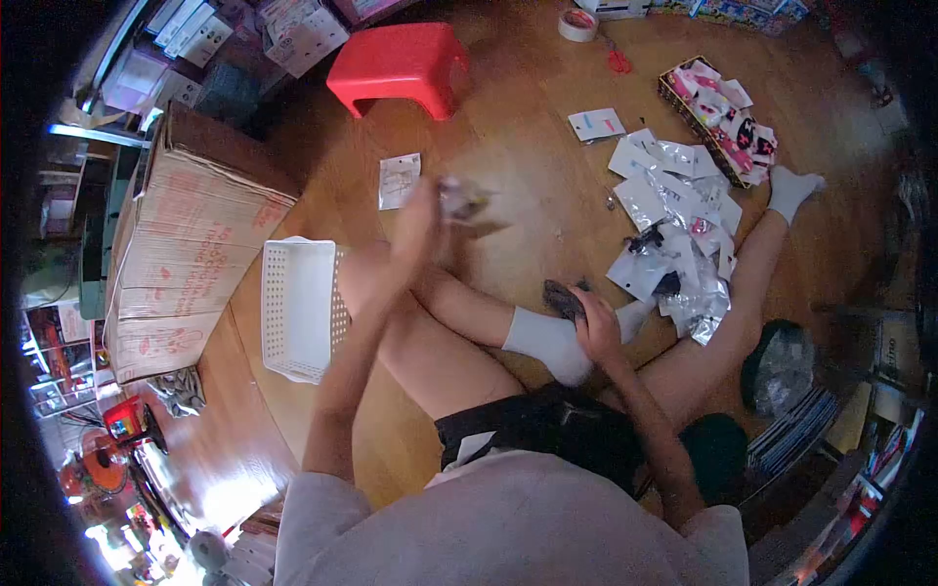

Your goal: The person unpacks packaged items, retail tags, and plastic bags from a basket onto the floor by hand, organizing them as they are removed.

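My left hand (pixel 420 207) is raised over the floor and smeared by motion. At its fingers is a small blurred dark and pinkish thing (pixel 457 198), moving with the hand; its kind cannot be made out. My right hand (pixel 598 327) is closed on a dark grey, soft-looking bunched item (pixel 564 299), just above my white-socked foot (pixel 549 342). Flat on the floor near my left hand lies a small clear packet (pixel 399 182). To the right spreads a pile of white and clear plastic packets (pixel 674 195), with some black items (pixel 647 239) among them.
A white perforated basket (pixel 298 369) stands left of my legs, beside a large cardboard box (pixel 181 264). Ahead is a red plastic stool (pixel 396 68). A roll of tape (pixel 577 25), red-handled scissors (pixel 618 62) and a basket of pink and white items (pixel 723 122) lie farther off.
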The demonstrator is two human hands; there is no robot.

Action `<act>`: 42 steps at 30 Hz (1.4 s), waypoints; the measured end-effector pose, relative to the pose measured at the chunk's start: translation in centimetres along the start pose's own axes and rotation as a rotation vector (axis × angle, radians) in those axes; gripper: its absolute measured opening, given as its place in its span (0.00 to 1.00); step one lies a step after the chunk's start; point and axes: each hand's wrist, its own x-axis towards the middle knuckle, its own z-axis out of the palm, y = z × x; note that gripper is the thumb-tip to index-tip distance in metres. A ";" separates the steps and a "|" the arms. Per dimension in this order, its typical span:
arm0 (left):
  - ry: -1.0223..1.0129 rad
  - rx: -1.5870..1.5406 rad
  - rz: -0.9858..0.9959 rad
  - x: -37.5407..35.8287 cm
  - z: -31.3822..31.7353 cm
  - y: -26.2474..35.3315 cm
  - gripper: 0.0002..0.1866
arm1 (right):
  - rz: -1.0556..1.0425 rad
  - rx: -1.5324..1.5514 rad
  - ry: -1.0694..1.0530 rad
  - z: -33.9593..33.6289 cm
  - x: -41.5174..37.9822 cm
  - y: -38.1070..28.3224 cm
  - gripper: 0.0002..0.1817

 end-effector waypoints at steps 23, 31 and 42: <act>0.070 0.354 0.504 12.3 3.7 -3.3 0.17 | 0.135 -0.042 0.002 0.2 0.4 -0.6 0.28; -0.198 0.204 0.565 13.0 17.1 8.7 0.17 | 0.142 0.001 0.065 -0.8 0.8 -1.7 0.27; -0.034 0.132 0.305 6.7 18.6 12.8 0.25 | 0.138 0.029 0.080 -0.1 0.3 -0.3 0.26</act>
